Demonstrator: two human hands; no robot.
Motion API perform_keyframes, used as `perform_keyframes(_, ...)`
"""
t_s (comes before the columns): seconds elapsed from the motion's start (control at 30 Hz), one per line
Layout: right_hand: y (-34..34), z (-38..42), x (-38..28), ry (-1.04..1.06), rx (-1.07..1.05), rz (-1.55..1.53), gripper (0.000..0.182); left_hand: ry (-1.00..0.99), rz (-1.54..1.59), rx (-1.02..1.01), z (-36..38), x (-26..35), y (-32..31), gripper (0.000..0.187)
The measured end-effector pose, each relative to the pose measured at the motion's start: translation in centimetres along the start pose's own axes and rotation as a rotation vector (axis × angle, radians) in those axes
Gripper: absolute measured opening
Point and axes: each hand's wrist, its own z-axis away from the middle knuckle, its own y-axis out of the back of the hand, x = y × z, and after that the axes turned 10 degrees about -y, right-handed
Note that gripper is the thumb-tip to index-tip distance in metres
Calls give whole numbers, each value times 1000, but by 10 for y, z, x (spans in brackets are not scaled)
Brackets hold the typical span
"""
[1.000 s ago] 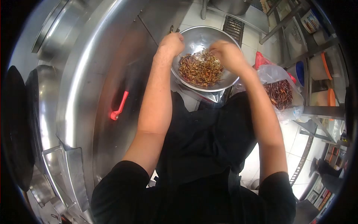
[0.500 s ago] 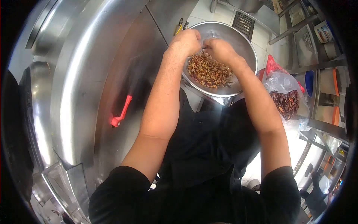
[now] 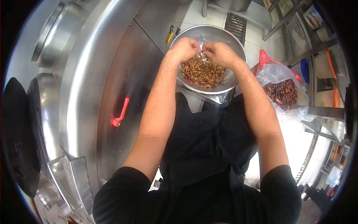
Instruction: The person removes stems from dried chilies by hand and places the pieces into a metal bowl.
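Note:
Both hands are over a wide metal bowl (image 3: 236,56), close together above its contents. My left hand (image 3: 185,49) is closed in a pinch at the upper left of a heap of dried brown and reddish pieces (image 3: 205,72); what it grips is too small to name. A short gap to the right, my right hand (image 3: 219,53) is pinched too, its fingertips facing the left ones, with something tiny and dark at them. Pale bits show in the bowl just below the fingertips.
At the right, an open plastic bag (image 3: 270,72) holds dark red dried pods (image 3: 282,94). A steel counter front with a red lever (image 3: 121,112) runs along the left. Shelves with orange-edged containers (image 3: 328,98) stand at the far right. A yellow-handled tool (image 3: 170,34) lies beyond the bowl.
The view has shifted, so the bowl and bag appear further left. My hands have stayed over the bowl, fingertips still pinched and close together.

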Motion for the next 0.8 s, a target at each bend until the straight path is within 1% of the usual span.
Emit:
perform_keyframes(0.07, 0, -2, 4, 2, 14, -4, 23, -30, 84, -12, -2, -5, -1, 18)
perform_keyframes(0.17, 3, -1, -2, -21, 10, 26, 25, -14, -9, 59, -1, 6, -1, 17)
perform_keyframes(0.27, 0, -1, -2, -3, 50, 27, 27, -14, 8, 81, -2, 7, -2, 16)
perform_keyframes(0.37, -3, -1, -6, -69, 147, 33, 26, 74, 137, 199, -6, 11, -9, 14)
perform_keyframes(0.47, -5, -3, -7, -110, 281, 62, 26, 57, 238, 394, -9, 11, -14, 13)
perform_keyframes(0.57, -3, -11, 5, -157, 229, -219, 22, 86, 392, 552, -8, 9, -9, 13)
perform_keyframes(0.6, 0, -11, 7, -228, 176, -472, 21, 85, 276, 477, -8, 7, -3, 19)
perform_keyframes(0.67, 8, -14, 10, -355, 53, -976, 19, 10, 273, 437, -4, 7, -9, 25)
perform_keyframes(0.73, 12, -17, 20, -366, -8, -1199, 16, -96, 210, 421, -6, 12, -13, 34)
perform_keyframes(0.77, 11, -19, 24, -373, -38, -1309, 15, -107, 243, 425, -8, 14, -15, 34)
perform_keyframes(0.8, 14, -17, 21, -367, -46, -1286, 15, -119, 277, 425, -9, 19, -18, 34)
